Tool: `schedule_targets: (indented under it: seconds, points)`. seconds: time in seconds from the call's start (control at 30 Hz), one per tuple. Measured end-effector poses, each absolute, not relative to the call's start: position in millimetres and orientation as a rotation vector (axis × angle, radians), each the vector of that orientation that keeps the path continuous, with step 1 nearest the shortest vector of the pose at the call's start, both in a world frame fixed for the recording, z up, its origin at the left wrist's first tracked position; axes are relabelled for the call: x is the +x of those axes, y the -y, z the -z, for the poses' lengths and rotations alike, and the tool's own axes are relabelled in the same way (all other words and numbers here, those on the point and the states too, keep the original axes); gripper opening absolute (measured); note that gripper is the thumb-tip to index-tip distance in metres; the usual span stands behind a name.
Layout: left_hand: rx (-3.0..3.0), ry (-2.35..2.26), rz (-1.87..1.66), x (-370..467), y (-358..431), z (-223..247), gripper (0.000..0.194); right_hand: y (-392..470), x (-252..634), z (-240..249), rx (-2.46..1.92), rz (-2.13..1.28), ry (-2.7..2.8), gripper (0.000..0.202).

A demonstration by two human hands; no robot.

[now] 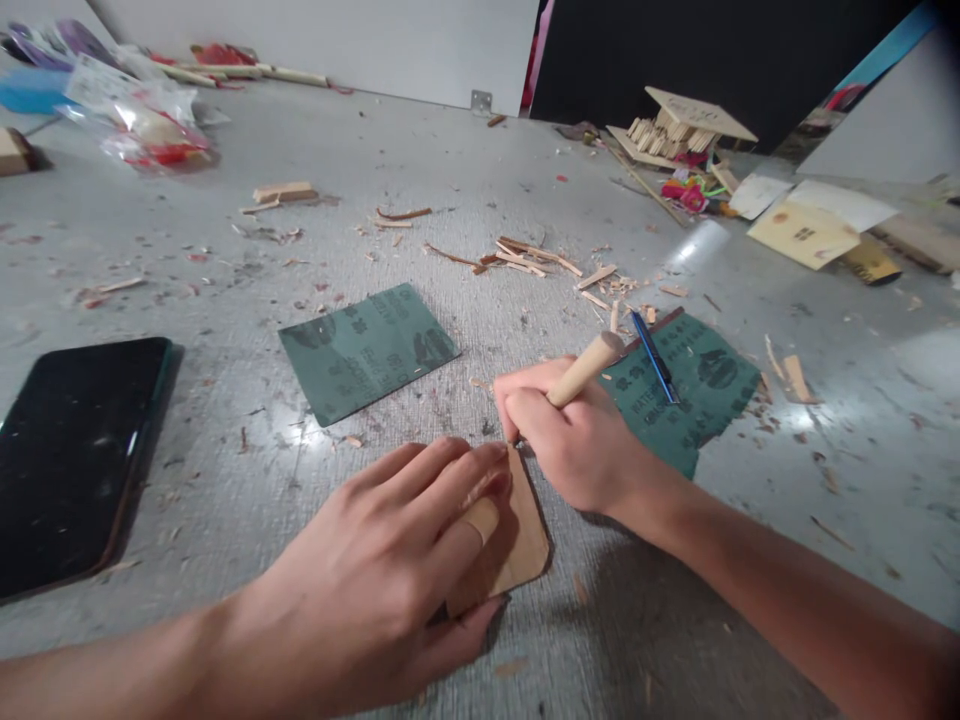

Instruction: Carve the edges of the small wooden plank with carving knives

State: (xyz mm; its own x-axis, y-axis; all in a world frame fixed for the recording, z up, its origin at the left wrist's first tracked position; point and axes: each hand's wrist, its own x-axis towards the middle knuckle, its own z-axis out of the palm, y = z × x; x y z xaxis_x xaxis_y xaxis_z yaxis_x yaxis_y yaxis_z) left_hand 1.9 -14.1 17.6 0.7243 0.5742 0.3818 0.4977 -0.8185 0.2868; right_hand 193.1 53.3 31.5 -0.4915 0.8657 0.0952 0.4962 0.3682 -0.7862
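My left hand (397, 550) holds down a flat, light-brown piece of wood (529, 540) with rounded corners, fingers across its top and thumb along its near edge. What looks like a pale wrap (481, 518) covers the tip of the index finger. My right hand (574, 430) is closed round a tool with a round wooden handle (586, 368), which tilts up to the right. The tool's working end is hidden by the fingers, close to the far corner of the wood. Just beyond the right hand lies green sandpaper (697, 375) with a blue pen (655, 357) on it.
Another green sandpaper sheet (371, 350) lies ahead of my left hand. A black phone (79, 460) is at the left. Wood shavings (532, 255) litter the grey table. Plastic bags (150, 115) sit back left; a small wooden model (679, 130) and folded card (806, 230) sit back right.
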Motion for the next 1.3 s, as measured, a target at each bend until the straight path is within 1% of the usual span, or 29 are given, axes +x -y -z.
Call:
schedule_targets:
  seconds: [0.13, 0.37, 0.6, 0.73, 0.87, 1.03, 1.3]
  points:
    - [2.767, -0.848, -0.692, 1.1, 14.2, -17.8, 0.039, -51.6, 193.7, -33.3, -1.179, -0.974, 2.155, 0.034]
    - [2.755, -0.827, -0.680, -0.5, 13.7, -17.9, 0.033, -52.2, 195.5, -35.9, -1.187, -0.960, 2.150, 0.034]
    - [2.762, -0.836, -0.685, 0.7, 14.0, -17.9, 0.033, -53.3, 196.4, -34.1, -1.165, -0.989, 2.132, 0.034]
    - [2.758, -0.821, -0.686, 0.7, 13.9, -17.0, 0.030, -55.6, 196.8, -33.2, -1.171, -1.049, 2.080, 0.035]
    - [2.760, -0.808, -0.691, 0.4, 13.1, -16.6, 0.033, -57.9, 195.4, -34.1, -1.177, -1.110, 2.050, 0.035]
    - [2.770, -0.808, -0.687, 0.6, 13.1, -17.6, 0.036, -59.9, 193.0, -32.7, -1.152, -1.058, 2.117, 0.036]
    - [2.762, -0.816, -0.677, 0.6, 13.5, -16.9, 0.030, -63.8, 193.3, -25.0, -1.071, -1.025, 2.165, 0.035]
